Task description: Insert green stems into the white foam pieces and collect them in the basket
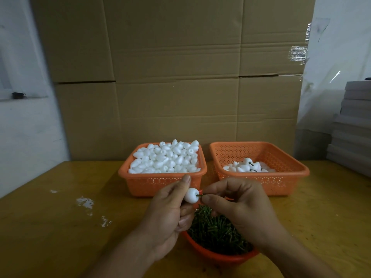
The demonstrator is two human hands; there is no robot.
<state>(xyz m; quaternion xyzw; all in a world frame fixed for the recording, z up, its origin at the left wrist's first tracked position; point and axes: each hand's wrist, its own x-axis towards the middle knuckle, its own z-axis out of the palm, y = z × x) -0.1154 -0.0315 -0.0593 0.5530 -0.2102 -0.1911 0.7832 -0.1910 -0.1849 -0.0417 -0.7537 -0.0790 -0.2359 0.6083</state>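
Right basket (285, 177) at 2 o'clock from hands, well apart, partly filled. Left hand (170, 215) clamped on foam piece (191, 195). Right hand (239, 203) at 3 o'clock, fingertips pinching green stem (199, 195); stem axis horizontal, tip entering foam.

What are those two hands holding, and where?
The left hand grips a white foam piece around its body; the right hand pinches a green stem by its outer end.
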